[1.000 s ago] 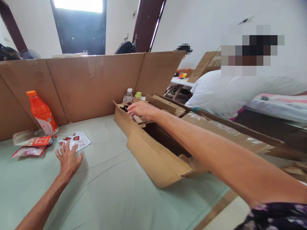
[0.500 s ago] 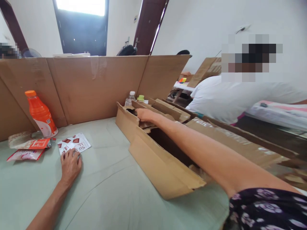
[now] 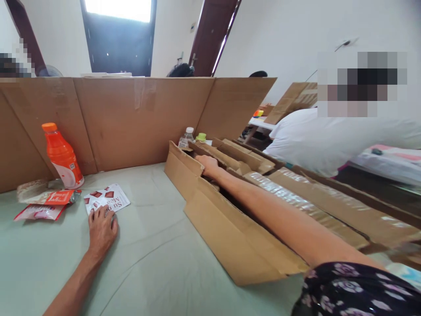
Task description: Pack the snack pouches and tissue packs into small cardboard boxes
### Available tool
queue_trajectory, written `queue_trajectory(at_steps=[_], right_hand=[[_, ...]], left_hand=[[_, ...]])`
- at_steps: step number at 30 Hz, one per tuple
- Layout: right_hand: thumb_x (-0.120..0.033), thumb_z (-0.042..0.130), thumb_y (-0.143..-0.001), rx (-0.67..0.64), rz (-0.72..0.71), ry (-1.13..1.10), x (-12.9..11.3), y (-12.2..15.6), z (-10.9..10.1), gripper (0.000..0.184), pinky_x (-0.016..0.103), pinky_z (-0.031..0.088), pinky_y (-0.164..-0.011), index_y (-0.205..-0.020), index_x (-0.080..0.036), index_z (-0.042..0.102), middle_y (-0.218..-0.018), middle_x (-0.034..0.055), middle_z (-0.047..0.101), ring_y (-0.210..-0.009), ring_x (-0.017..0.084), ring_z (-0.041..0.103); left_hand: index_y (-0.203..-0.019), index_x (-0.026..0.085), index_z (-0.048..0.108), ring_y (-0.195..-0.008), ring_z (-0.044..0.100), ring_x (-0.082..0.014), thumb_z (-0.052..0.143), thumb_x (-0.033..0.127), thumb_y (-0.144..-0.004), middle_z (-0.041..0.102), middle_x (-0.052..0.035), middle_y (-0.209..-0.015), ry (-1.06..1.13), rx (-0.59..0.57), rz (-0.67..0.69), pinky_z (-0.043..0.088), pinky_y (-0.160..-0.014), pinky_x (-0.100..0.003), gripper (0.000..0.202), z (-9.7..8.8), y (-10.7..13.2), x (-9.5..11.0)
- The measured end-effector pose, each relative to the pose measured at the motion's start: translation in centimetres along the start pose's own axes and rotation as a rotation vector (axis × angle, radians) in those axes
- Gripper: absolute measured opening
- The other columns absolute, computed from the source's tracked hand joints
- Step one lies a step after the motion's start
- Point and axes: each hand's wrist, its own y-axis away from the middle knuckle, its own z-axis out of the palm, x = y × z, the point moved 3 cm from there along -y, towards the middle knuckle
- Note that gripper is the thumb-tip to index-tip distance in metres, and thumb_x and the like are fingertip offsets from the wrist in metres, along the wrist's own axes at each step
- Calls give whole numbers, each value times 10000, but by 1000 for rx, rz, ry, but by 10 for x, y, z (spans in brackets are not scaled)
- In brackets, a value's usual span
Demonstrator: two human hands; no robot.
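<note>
My left hand (image 3: pixel 102 228) lies on the green cloth with its fingers spread on the lower edge of a white card (image 3: pixel 115 197) printed with dark red squares. My right hand (image 3: pixel 208 166) reaches into a narrow cardboard box (image 3: pixel 230 237) on the right, its forearm lying along the opening. The fingertips are down by the box's inner wall, and whatever they may hold is hidden. Left of the card are an orange-capped drink bottle (image 3: pixel 64 158) and several snack packets (image 3: pixel 49 204).
A folded cardboard screen (image 3: pixel 141 123) stands along the back. Beyond the box are a clear bottle (image 3: pixel 186 138), a green-capped container (image 3: pixel 201 137) and taped cardboard boxes (image 3: pixel 315 193). A person in a white shirt (image 3: pixel 305 140) leans over at the right.
My right forearm has sunk lower into the box and the gap around it looks narrower. My left hand stays on the card. The view has turned slightly left.
</note>
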Motion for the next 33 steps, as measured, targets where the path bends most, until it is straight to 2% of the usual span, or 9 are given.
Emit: queue_trajectory(at_steps=[4, 8, 15, 18, 20, 22, 27, 30, 33], right_hand=[[-356, 646, -989, 61, 111, -47, 5, 3, -20, 340, 436, 579, -928, -1246, -133, 660, -1269, 132, 679, -1110, 245, 679], [-206, 633, -924, 156, 158, -98, 6, 15, -56, 286, 345, 555, -866, -1180, -126, 731, -1237, 183, 721, -1132, 286, 692], [-235, 539, -938, 407, 84, -176, 1, 80, -129, 318, 359, 490, -848, -1167, -123, 729, -1210, 231, 723, -1122, 321, 666], [-250, 592, -910, 572, 12, -445, -17, 106, -149, 229, 393, 489, -859, -1038, -119, 730, -1045, 195, 745, -1020, 299, 666], [-173, 619, -864, 496, -79, -801, -45, 118, -148, 98, 365, 510, -810, -888, -127, 701, -877, 126, 729, -892, 246, 673], [-75, 576, -842, 275, -175, -1077, -89, 127, -134, 109, 319, 539, -753, -819, -139, 661, -789, 78, 708, -810, 208, 685], [-35, 599, -844, -8, -310, -1127, -185, 138, -85, 190, 271, 597, -679, -707, -166, 616, -732, 40, 746, -704, 172, 737], [-95, 597, -906, -49, -336, -1104, -185, 128, -71, 132, 272, 609, -690, -830, -161, 682, -855, 68, 796, -731, 165, 760], [-156, 500, -998, 68, -280, -1040, -135, 104, -75, 214, 254, 599, -806, -1035, -186, 708, -1085, 80, 791, -911, 138, 757]], left_hand=[[-1004, 166, 745, -1205, 610, -362, 523, 176, -902, 705, -172, -1251, 11, 3, -4, 419, -1085, -576, 244, 0, 0, 1], [-998, 172, 740, -1205, 601, -368, 534, 169, -886, 699, -176, -1254, 41, 15, -10, 417, -1079, -588, 234, 0, -1, 1], [-940, 195, 729, -1208, 579, -359, 544, 153, -884, 690, -164, -1231, 115, 2, -19, 390, -1089, -589, 197, -1, 2, 2], [-961, 209, 720, -1125, 611, -318, 567, 175, -882, 711, -130, -1138, 173, -29, 25, 435, -1031, -524, 175, -2, 5, 4], [-925, 212, 710, -992, 644, -265, 570, 192, -888, 723, -95, -1002, 231, -57, 102, 485, -930, -427, 146, -4, 7, 8], [-837, 213, 688, -859, 647, -217, 568, 202, -888, 711, -62, -872, 289, -76, 198, 497, -814, -346, 131, -7, 9, 14], [-747, 207, 632, -723, 630, -176, 528, 188, -886, 674, -42, -756, 378, -51, 344, 465, -674, -287, 175, -14, 11, 18], [-747, 204, 624, -706, 624, -178, 502, 186, -897, 664, -48, -747, 399, -40, 345, 452, -657, -290, 194, -13, 9, 15], [-766, 200, 636, -727, 629, -190, 500, 187, -898, 677, -59, -778, 414, -47, 314, 454, -675, -305, 190, -10, 7, 14]])
